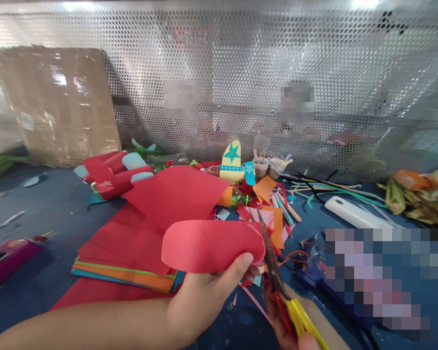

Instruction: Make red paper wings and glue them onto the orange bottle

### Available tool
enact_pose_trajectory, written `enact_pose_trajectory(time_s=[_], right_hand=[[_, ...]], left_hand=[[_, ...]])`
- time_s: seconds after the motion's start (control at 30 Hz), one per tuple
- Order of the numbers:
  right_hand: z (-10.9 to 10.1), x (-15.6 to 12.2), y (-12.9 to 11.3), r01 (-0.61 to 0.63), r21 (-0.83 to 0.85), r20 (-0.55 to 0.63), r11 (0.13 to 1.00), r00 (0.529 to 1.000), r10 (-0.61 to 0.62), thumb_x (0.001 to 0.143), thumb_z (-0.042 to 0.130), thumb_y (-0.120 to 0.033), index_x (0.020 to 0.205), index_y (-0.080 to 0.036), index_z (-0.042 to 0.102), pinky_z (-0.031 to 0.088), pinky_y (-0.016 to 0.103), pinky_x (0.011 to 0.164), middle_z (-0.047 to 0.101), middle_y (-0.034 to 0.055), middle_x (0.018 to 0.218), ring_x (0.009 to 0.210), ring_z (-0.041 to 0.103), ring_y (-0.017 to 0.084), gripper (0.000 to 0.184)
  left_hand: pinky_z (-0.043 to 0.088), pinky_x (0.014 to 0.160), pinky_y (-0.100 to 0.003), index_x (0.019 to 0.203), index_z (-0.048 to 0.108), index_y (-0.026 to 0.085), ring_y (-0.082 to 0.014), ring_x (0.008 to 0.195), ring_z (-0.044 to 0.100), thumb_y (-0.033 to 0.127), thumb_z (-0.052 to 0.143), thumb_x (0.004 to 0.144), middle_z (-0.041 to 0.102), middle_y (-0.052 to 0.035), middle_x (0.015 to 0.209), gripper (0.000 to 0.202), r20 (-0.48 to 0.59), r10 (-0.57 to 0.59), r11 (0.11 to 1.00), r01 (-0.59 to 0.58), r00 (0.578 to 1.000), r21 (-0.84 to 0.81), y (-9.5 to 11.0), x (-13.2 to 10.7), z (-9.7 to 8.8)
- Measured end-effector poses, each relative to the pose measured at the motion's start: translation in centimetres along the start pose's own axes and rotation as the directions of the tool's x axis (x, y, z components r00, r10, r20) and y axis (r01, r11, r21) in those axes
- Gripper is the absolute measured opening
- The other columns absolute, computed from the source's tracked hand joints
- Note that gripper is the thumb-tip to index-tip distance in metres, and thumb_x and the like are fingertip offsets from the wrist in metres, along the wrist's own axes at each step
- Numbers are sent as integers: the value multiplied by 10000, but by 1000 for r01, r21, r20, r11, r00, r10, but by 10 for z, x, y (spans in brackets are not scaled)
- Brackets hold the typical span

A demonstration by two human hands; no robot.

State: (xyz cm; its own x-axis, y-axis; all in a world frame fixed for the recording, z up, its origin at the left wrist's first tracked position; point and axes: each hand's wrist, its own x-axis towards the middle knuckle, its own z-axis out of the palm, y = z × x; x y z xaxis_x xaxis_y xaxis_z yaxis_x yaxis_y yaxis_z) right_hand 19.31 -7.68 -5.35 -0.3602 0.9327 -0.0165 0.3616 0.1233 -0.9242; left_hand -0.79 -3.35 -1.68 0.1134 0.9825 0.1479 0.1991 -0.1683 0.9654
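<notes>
My left hand (208,296) holds a red paper cutout (208,245) with rounded ends, the thumb pressed on its lower right part. In my right hand (295,321) is a pair of scissors (277,277) with yellow and red handles. Their blades point up and lie at the right end of the cutout; whether they are cutting into it I cannot tell. Behind the cutout rests a stack of coloured paper (127,243), red on top with orange, green and blue edges below. A loose red sheet (178,194) lies over its far side.
Paper-covered bottles (113,175) and a yellow star-decorated piece (231,155) stand at the back, before a perforated metal panel (219,73). Paper scraps (275,223), a white utility knife (354,211) and a blue glue gun (312,262) lie to the right. Cardboard (54,107) leans at left.
</notes>
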Motion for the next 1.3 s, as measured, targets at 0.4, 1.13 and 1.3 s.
enact_pose_trajectory(time_s=[0.4,1.13,1.3], right_hand=[[-14,2,-54,7,-22,50,1000,999,-6,779,260,-808,794,-211,429,259,240,455,291,-57,589,505,276,96,621],[-15,2,-59,2,10,6,1000,1000,-2,810,324,-748,820,-202,520,475,298,703,484,18,671,720,529,194,581],[-13,3,-59,6,20,7,1000,1000,-6,796,309,-769,839,-195,527,463,279,644,480,9,663,647,490,165,615]], left_hand=[[572,792,-249,769,690,179,-209,785,721,345,621,754,766,-49,801,180,55,-151,951,160,987,-264,25,9,9],[581,792,-307,825,669,174,-237,837,711,344,672,700,758,-65,899,211,4,-175,926,166,985,-340,30,14,7],[558,852,-328,789,671,181,-252,902,697,365,655,712,751,-79,945,200,9,-181,936,175,983,-306,29,15,7]])
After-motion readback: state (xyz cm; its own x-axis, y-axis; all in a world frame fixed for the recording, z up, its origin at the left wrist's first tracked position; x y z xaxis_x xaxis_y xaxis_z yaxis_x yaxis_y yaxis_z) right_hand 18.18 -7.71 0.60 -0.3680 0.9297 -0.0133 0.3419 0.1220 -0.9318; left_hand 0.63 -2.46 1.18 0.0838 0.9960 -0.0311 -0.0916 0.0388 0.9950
